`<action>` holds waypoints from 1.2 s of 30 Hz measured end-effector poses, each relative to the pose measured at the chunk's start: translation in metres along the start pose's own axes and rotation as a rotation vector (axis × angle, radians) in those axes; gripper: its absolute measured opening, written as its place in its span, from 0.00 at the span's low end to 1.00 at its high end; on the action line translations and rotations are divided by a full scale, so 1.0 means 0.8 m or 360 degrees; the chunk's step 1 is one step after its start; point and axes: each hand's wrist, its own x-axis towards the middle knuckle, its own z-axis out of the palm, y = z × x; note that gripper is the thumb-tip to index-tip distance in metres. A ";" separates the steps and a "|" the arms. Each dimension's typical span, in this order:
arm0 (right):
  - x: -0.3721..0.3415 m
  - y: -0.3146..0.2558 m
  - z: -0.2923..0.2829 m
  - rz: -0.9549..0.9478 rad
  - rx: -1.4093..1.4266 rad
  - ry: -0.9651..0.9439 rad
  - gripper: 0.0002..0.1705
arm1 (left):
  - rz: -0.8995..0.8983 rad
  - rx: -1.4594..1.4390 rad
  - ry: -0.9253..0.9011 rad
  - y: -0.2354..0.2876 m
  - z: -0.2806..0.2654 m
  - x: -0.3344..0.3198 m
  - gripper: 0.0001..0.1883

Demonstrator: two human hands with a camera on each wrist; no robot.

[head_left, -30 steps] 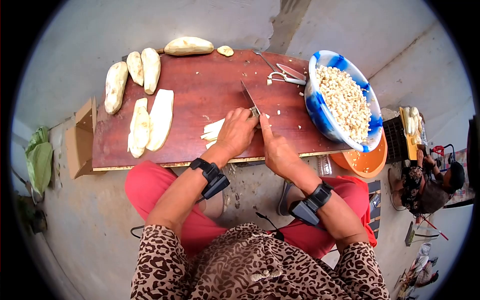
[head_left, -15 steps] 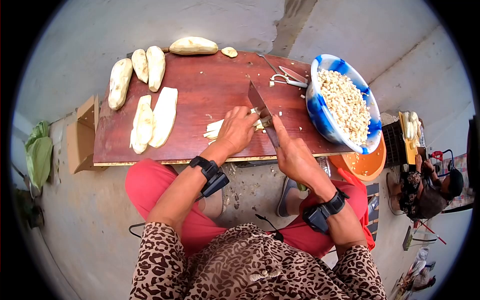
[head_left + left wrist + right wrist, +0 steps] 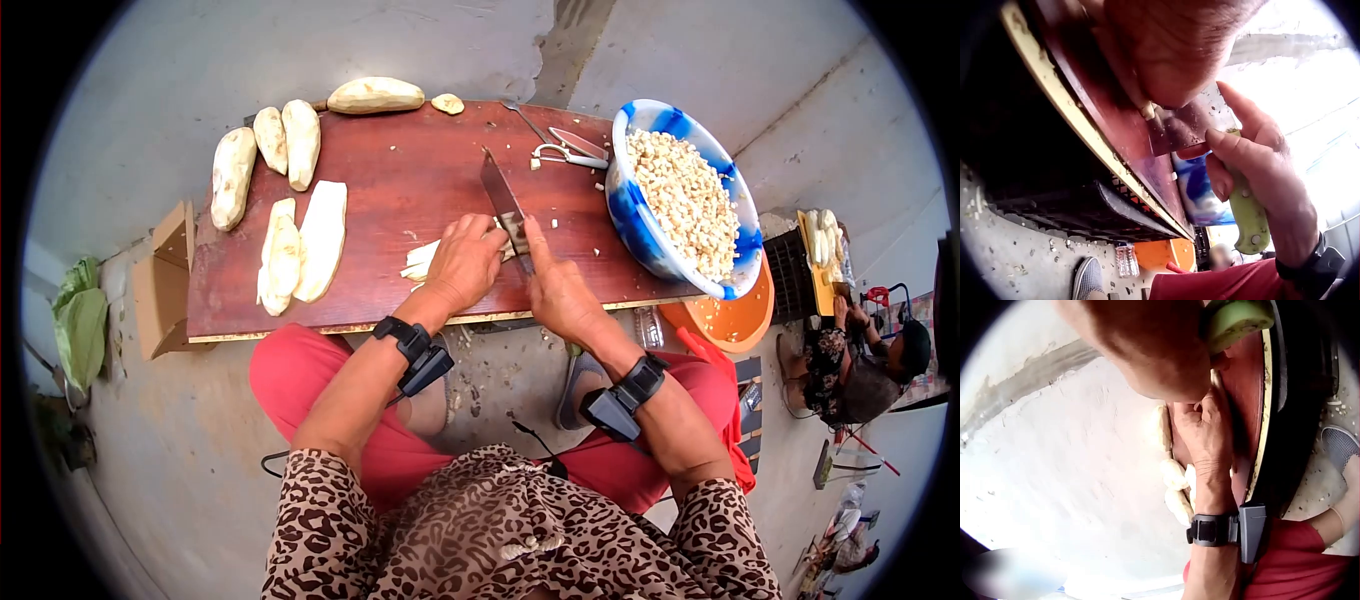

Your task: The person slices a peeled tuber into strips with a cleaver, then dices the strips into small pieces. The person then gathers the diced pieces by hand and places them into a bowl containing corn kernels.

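Reddish-brown, the surface (image 3: 400, 180) spreads beneath the knife (image 3: 505, 200), whose blade points away from the person; the right hand (image 3: 565, 295) has its grip closed round the green handle (image 3: 1250, 215) at the knife's near end, index finger stretched along the blade; the left hand (image 3: 465, 262), just left of the knife, bends its fingers over pale strips (image 3: 420, 260), which run under that grip and stick out on the side away from the knife; peeled roots (image 3: 233, 180) lie well left of the knife, and a blue-and-white bowl (image 3: 632, 215) stands to its right; the left hand hides the strips' middle, with only a small pale end showing beside the blade in the left wrist view; in the right wrist view, the right hand blocks the blade.
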 end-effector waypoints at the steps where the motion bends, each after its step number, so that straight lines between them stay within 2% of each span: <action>1: -0.003 0.001 -0.001 -0.0001 0.0054 0.0028 0.45 | -0.0011 -0.0036 0.0021 0.000 -0.001 0.000 0.12; 5: -0.016 -0.003 -0.013 -0.0078 0.0125 0.0075 0.42 | -0.0052 -0.0129 0.0067 0.000 -0.001 0.001 0.14; 9: -0.034 -0.028 -0.041 -0.0114 0.0071 -0.0008 0.40 | -0.0058 -0.0161 0.0090 -0.001 0.000 -0.001 0.13; 15: -0.027 -0.032 -0.040 -0.0050 -0.0077 -0.0207 0.44 | -0.0043 -0.0104 0.0086 -0.001 0.001 0.000 0.09; 20: -0.001 0.009 0.021 -0.0117 -0.0094 -0.0044 0.48 | -0.0039 -0.0047 -0.0009 0.001 -0.003 0.003 0.10; 24: -0.004 -0.006 -0.005 0.0079 0.0079 -0.0092 0.46 | 0.0003 -0.0072 -0.0048 -0.002 -0.009 0.001 0.14; 27: -0.010 -0.002 -0.009 0.0073 0.0177 0.0029 0.45 | -0.0029 -0.0045 0.0025 -0.001 -0.012 -0.003 0.16; 30: -0.021 -0.004 -0.019 -0.0148 0.0144 0.0123 0.43 | -0.0057 -0.0097 -0.0015 -0.002 -0.014 -0.004 0.15; 33: -0.034 -0.029 -0.044 -0.0071 0.0094 -0.0103 0.40 | -0.0098 -0.0073 -0.0039 -0.003 -0.011 -0.005 0.14; 36: -0.036 -0.027 -0.039 -0.0136 0.0065 -0.0073 0.41 | -0.0024 -0.0082 0.0080 -0.005 -0.006 -0.005 0.11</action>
